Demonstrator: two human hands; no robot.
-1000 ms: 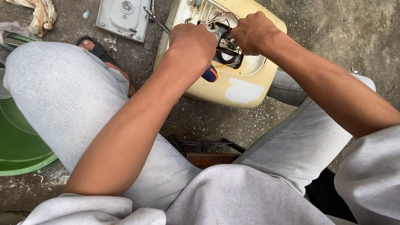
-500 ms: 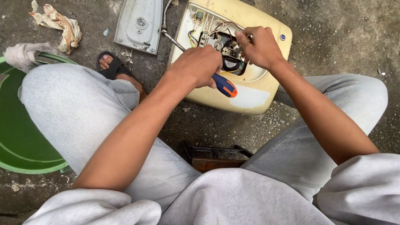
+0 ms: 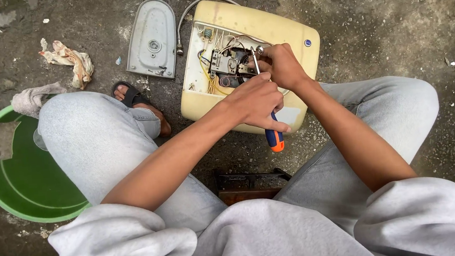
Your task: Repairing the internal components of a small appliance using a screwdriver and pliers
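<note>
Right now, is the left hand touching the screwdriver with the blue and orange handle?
Touching. The head view shows the left hand closed around the screwdriver; its handle end sticks out below the fingers, and its shaft rises above them toward the open cream appliance.

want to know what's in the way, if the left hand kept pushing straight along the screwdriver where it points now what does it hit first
Most likely the dark component block amid the wiring inside the open cream housing. The left hand aims the screwdriver up-screen, tip beside the right hand; depth from above is unclear.
</note>
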